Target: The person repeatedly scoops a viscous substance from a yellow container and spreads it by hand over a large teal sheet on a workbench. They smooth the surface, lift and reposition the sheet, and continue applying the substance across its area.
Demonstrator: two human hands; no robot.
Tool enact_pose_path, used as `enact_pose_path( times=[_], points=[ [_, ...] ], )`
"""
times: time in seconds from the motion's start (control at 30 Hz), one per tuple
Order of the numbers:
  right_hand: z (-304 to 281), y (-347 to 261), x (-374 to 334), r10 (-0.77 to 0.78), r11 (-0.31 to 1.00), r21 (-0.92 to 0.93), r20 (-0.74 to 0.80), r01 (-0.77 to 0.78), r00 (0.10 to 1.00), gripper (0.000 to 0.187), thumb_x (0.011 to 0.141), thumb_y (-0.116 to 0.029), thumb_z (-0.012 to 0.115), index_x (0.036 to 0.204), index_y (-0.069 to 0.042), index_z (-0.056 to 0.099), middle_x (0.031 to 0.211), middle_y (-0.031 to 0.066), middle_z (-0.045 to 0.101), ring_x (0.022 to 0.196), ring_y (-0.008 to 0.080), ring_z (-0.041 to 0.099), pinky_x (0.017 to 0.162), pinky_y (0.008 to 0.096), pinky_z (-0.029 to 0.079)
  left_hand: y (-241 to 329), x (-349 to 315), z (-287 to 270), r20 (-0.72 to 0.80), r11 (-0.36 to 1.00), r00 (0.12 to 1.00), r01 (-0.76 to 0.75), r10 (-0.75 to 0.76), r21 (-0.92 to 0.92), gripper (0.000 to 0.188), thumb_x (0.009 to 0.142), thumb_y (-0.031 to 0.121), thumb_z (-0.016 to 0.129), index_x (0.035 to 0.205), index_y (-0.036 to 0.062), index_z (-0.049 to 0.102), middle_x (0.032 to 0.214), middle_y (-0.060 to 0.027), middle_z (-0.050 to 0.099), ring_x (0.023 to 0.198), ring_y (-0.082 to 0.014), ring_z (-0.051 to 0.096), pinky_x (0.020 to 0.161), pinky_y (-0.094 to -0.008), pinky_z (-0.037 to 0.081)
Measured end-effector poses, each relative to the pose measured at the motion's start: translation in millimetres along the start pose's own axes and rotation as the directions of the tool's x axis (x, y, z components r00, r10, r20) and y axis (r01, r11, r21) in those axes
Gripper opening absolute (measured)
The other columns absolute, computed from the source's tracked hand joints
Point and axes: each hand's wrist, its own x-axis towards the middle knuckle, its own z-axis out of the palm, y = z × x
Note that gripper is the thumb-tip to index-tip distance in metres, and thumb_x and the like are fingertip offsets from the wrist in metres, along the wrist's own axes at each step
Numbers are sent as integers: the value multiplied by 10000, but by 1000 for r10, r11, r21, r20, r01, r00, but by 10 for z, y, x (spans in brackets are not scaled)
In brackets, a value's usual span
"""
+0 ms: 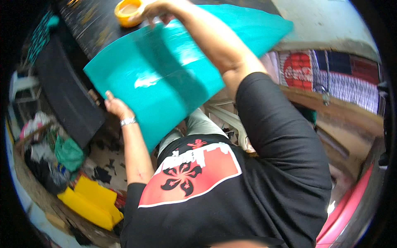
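A large teal sheet (165, 89), flexible-looking, lies across the dark work table and hangs over its near edge toward my lap. Shiny patches show on its surface. My left hand (118, 108) grips the sheet's left edge, with a finger or thumb lying on its upper face. Stretched over the sheet, my right hand (159, 10) is at the far side with its fingers curled, right beside a round yellow tub (128, 13) holding something pale. What those fingers hold, if anything, is too blurred to make out.
A black sheet (68, 91) hangs down at the left of the dark table (93, 27). Below it are a yellow folded piece (93, 202), green cloth (69, 153) and black scraps on the floor. At the right stands a wooden ledge (331, 105); a pale surface (326, 20) lies at the far right.
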Motion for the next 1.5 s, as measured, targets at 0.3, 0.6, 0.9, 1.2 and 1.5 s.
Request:
enact_pose_path(
  times=[0.3,0.6,0.9,1.2,1.5],
  points=[
    [1176,2013,-1731,-306,795,323,-518,514,799,670,1032,-558,214,1081,-149,743,1115,12,722,1319,257,454,1158,537,148,-154,265,-126,38,984,999,-16,10,180,546,977,364,587,1216,-125,549,1205,-217,617,1020,-269,612,919,-358,481],
    [1539,3598,-2392,322,801,537,-759,266,566,877,952,-699,23,1149,-222,732,1448,3,513,1498,236,113,1165,548,-133,-170,576,-263,77,986,995,-70,58,152,533,947,391,624,1188,-80,564,1167,-206,630,936,-303,648,794,-421,565],
    [1359,3751,-2146,232,808,444,-843,387,485,834,953,-699,30,1152,-289,729,1455,-21,504,1492,255,147,1150,574,-149,-169,851,-350,-42,906,978,-173,204,386,635,901,453,667,1214,-91,574,1137,-224,650,950,-302,645,821,-406,540],
    [1445,4121,-2022,298,793,456,-868,403,396,785,963,-687,51,1300,-279,631,1437,-46,522,1498,238,117,1126,603,-182,-42,851,-379,-102,887,961,-194,259,419,536,924,397,651,1159,-85,622,1116,-227,662,933,-312,665,805,-422,573],
    [1353,4039,-2020,267,677,402,-915,617,303,721,1007,-624,171,1382,-140,552,1503,42,435,1468,236,223,1208,410,78,71,1243,-460,-74,923,983,-129,167,363,429,955,339,613,1047,-79,653,1051,-203,685,849,-299,685,735,-423,602]
  ],
)
